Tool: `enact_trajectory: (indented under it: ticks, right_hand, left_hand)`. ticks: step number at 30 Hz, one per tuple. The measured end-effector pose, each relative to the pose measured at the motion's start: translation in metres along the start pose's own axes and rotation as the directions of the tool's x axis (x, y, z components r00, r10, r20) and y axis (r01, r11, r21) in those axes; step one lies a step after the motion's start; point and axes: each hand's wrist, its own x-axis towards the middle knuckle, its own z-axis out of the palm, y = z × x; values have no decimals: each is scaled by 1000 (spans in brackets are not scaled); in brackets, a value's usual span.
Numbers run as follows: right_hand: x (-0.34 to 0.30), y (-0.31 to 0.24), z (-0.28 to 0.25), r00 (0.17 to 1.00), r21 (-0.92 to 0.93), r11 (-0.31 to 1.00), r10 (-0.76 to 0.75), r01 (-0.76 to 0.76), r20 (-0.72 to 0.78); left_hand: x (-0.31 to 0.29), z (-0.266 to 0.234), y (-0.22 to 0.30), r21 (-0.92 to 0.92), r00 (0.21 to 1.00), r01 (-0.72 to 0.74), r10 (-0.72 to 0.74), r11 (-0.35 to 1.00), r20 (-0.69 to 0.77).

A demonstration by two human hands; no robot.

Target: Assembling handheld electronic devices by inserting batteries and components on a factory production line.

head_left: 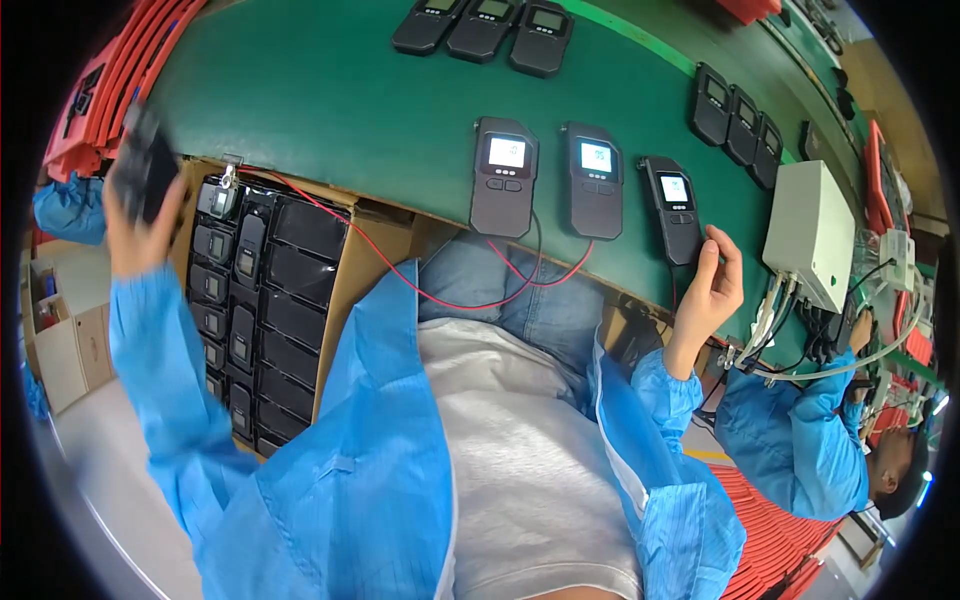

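Observation:
At the far left my left hand (pixel 140 235) is raised beside the table edge, its fingers closed round a dark handheld meter (pixel 147 165); motion blurs both. My right hand (pixel 712 285) is beside the lower end of a black handheld meter (pixel 673 205) with a lit screen. Its fingers are loosely bent and apart, with nothing visible in them. Two more lit meters, one in the middle (pixel 597 185) and one to its left (pixel 503 180), lie on the green table (pixel 330 90). Thin red and dark leads run from their lower ends.
An open carton (pixel 335 330) of several packed meters stands below the table's left part. Unlit meters lie at the far side (pixel 541 42) and right (pixel 741 125). A white box (pixel 810 235) with cables stands at right, near a co-worker in blue (pixel 800 430). Red trays (pixel 135 60) stack at left.

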Motion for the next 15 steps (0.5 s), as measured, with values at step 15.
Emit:
enact_trajectory:
  ticks: [15]
  right_hand:
    - [5,-5,3,993,8,994,111,-111,-35]
  left_hand:
    - [199,220,49,163,940,-170,111,972,321]
